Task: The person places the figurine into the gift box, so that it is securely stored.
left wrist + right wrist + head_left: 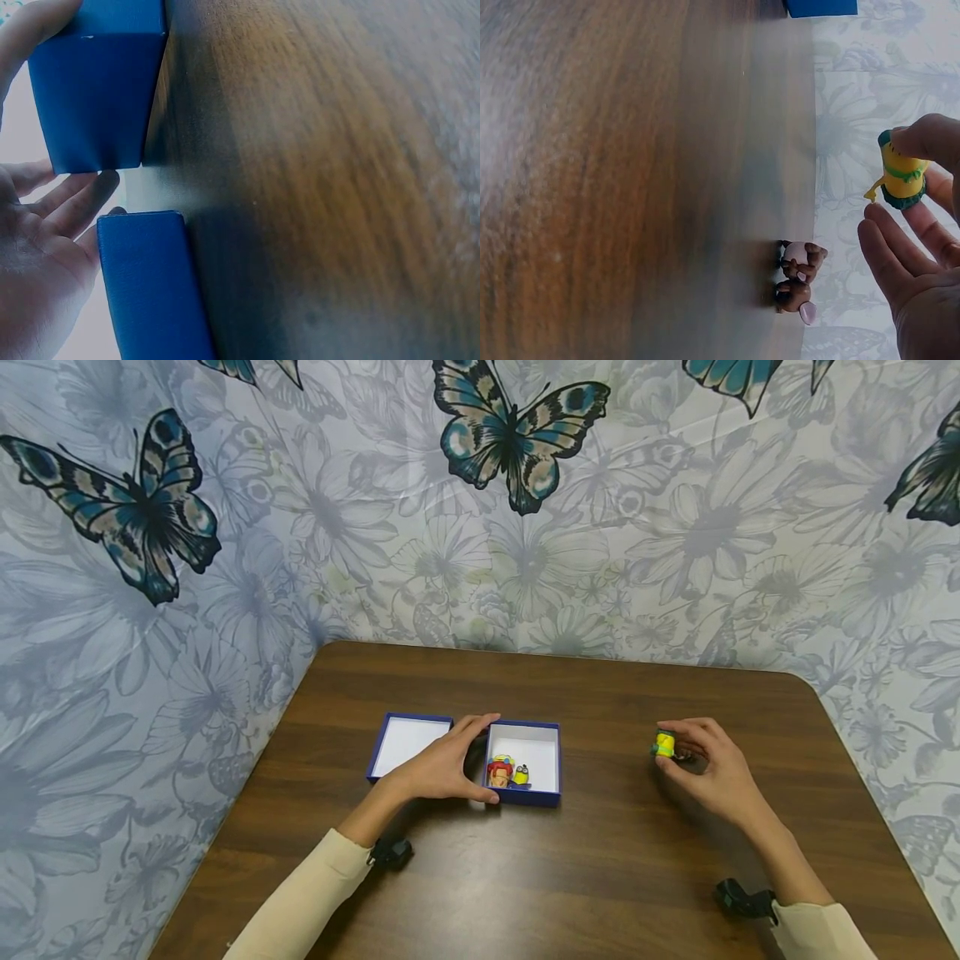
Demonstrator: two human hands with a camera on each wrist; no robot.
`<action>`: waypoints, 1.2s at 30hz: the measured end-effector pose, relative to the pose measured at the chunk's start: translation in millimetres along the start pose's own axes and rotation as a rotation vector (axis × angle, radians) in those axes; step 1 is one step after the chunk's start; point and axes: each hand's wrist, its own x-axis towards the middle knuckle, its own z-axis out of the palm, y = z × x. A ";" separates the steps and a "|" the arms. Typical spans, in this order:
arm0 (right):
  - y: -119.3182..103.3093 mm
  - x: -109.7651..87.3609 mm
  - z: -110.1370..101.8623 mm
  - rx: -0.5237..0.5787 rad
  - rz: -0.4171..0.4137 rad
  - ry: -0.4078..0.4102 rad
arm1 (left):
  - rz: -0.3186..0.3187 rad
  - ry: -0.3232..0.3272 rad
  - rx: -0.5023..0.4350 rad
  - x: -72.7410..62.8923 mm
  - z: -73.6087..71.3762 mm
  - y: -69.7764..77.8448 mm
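Note:
My left hand holds a blue box with a white inside at its left end, thumb at the front corner and fingers at the back. In the box are a red-and-tan toy figure and a small yellow-and-blue one. Off to the right, my right hand pinches a yellow toy figure with green ends between thumb and fingers, above the table. Brown-and-pink toy shapes stand on the table below that hand; whether they are one figure or two I cannot tell.
A blue-edged lid or second tray, white inside, lies left of the box, partly behind my left hand. The wooden table reaches back to a floral wall covering with butterflies. Dark devices are strapped to both wrists.

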 end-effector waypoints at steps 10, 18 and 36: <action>1.2 -1.6 3.3 0.051 -0.002 0.012 | -0.004 0.003 -0.003 0.7 1.1 -1.6; 1.2 -3.6 3.7 0.070 0.008 0.006 | -0.008 -0.004 0.002 -1.1 0.4 1.3; 3.9 -5.9 5.4 0.084 0.035 0.051 | -0.008 -0.005 -0.002 -1.6 0.6 1.2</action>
